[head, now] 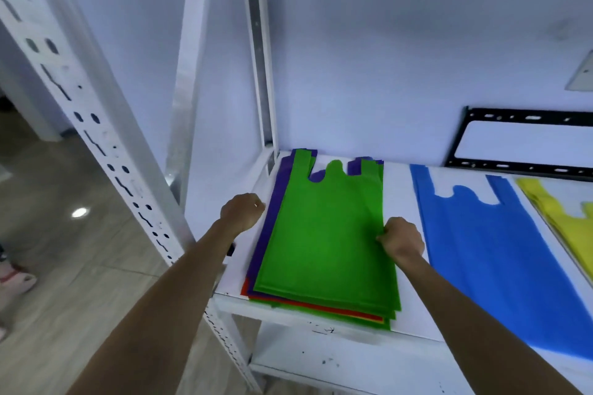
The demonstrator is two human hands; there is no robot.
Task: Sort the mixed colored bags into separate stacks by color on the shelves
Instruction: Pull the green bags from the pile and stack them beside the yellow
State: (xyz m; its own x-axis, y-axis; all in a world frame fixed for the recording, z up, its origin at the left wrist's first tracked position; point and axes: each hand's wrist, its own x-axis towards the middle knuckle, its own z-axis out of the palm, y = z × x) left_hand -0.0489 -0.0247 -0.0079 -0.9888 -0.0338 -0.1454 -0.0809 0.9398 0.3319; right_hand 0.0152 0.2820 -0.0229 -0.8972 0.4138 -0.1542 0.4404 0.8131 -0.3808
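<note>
Centre frame: mixed pile of bags [324,244] lying flat on white shelf [401,308], green bag [327,234] on top with handles toward the rear wall. Beneath it, purple bag [272,218] showing along the left edge and through the handle cut-outs; lower still, red bag [308,305] and a thin sliver of yellow-orange peeking out at the near edge of the pile.

Left of centre: left hand [243,210] curled into a loose fist at the pile's left edge, against the purple margin (whether pinching fabric or merely resting there cannot be told). Right of centre: right hand [402,239] closed at the green bag's right edge, thumb and fingers apparently pinched on the fabric, with a faint crease running up from the grip. Both bare forearms reaching in from the bottom of the frame.

Right side of frame: blue bag [487,250] spread flat on the same shelf, apart from the mixed pile, a strip of bare white surface between them. Far right edge: yellow bag [558,208], partly cut off, just beside the blue one.

Left of frame: perforated white shelf upright [93,125] running diagonally. Upper right: black metal bracket [519,141] against the wall behind the shelf.
</note>
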